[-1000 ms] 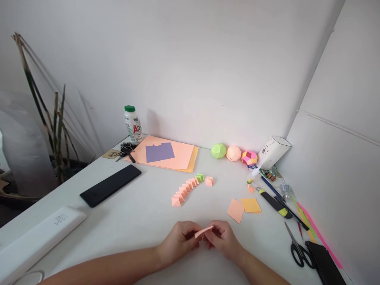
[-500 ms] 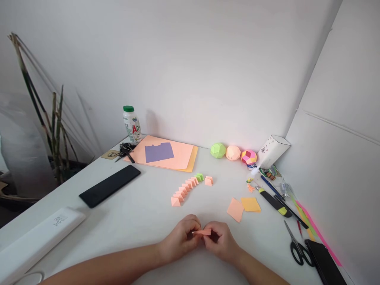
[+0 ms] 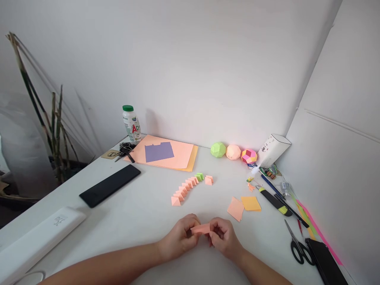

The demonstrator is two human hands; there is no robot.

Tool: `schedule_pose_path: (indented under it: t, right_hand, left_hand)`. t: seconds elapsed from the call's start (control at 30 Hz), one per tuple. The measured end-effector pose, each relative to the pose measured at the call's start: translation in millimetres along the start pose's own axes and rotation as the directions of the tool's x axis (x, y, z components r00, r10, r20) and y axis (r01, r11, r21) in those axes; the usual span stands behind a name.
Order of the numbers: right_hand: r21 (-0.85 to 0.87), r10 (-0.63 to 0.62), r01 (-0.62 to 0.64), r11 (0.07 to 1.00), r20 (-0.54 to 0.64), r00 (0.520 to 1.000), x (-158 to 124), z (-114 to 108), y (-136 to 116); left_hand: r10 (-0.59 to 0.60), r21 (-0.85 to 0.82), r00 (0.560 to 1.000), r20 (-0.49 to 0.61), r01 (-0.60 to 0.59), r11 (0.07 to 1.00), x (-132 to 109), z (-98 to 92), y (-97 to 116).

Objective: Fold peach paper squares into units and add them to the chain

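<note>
Between my two hands is a small folded piece of salmon paper (image 3: 202,228), held just above the table near its front. My left hand (image 3: 181,236) pinches its left end between thumb and fingers. At the right end, my right hand (image 3: 225,237) grips the paper with thumb and curled fingers. Beyond my hands, a curved row of folded salmon paper units (image 3: 183,190) ends in green folded units (image 3: 199,177). Another folded salmon unit (image 3: 209,180) stands just right of the row. Square salmon sheets (image 3: 235,208) and orange sheets (image 3: 251,203) lie to the right.
At the right lie scissors (image 3: 299,249), a black phone (image 3: 325,261), a utility knife (image 3: 274,201) and pens. Paper balls (image 3: 233,152) and a white paper tube (image 3: 273,151) stand by the wall. Leftward are a black slab (image 3: 109,186), a white lamp-like bar (image 3: 38,245) and a bottle (image 3: 132,124).
My right hand has shifted slightly right and its fingers have moved along the paper. More of the folded salmon paper now shows between my hands.
</note>
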State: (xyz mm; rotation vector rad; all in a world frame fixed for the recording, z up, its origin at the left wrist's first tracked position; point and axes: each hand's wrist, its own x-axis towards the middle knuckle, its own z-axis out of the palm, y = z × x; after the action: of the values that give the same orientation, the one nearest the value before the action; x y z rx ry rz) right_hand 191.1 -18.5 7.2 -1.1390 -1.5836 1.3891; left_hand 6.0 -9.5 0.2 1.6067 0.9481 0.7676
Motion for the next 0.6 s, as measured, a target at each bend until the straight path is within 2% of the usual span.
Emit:
schedule_pose_path:
  t: [0.13,0.33,0.47,0.6]
  right_hand:
    - [0.091,-0.06,0.056,0.994,0.037,0.998,0.3,-0.2,-0.5]
    - [-0.124,-0.145,0.156,0.98,0.094,0.985,3.3,2.7,2.5]
    - [-0.171,-0.064,0.078,0.982,0.085,0.994,2.4,2.2,5.5]
    - [-0.12,0.019,-0.013,0.993,0.045,0.999,1.1,1.8,3.7]
  left_hand:
    - [-0.012,-0.022,1.0,0.011,0.012,1.0,-0.1,-1.5,2.7]
    - [0.009,0.014,1.0,0.006,-0.01,1.0,0.7,0.7,1.3]
    - [0.023,0.065,1.0,0.01,-0.024,0.998,0.9,2.0,-1.6]
    - [0.01,0.082,1.0,0.017,-0.011,0.997,-0.1,0.7,2.2]
